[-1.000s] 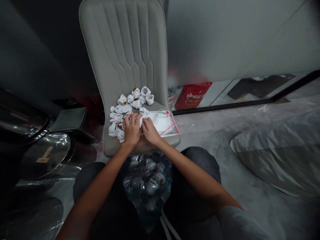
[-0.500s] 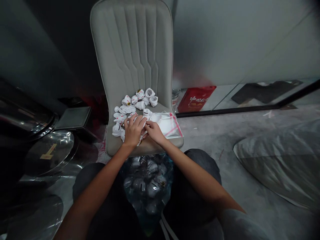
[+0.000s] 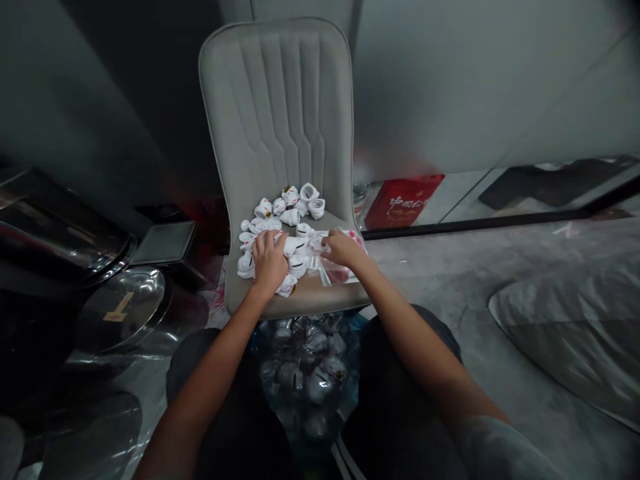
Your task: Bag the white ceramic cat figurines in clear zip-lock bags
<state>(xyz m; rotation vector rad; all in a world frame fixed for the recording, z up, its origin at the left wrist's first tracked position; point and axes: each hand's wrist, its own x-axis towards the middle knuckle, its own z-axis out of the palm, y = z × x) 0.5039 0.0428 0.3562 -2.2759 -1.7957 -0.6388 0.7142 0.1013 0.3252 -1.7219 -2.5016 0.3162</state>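
Grey floor (image 3: 450, 280) and a glass panel (image 3: 475, 100) bound the work area, and a padded beige chair (image 3: 277, 120) stands directly ahead of the person.

Hand status: the hands are apart, both on the chair seat, with figurines between them. The left hand (image 3: 269, 261) lies curled over white cat figurines (image 3: 290, 215) with red and gold markings. The right hand (image 3: 343, 248) rests at the upper edge of a clear plastic bag (image 3: 340, 270) with red stripes. Whether either hand is gripping cannot be determined.

Figurine location: the figurines are grouped on the seat, from 9 to 12 o'clock of the right hand, and the bag lies at the seat's right side.

Surroundings: a clear bag of wrapped items (image 3: 305, 373) sits at 6 o'clock, between the knees. A red box (image 3: 403, 200) stands at 2 o'clock, polished metal discs (image 3: 120, 310) lie at 9 o'clock, and a grey cushion (image 3: 565, 340) lies at 3 o'clock.
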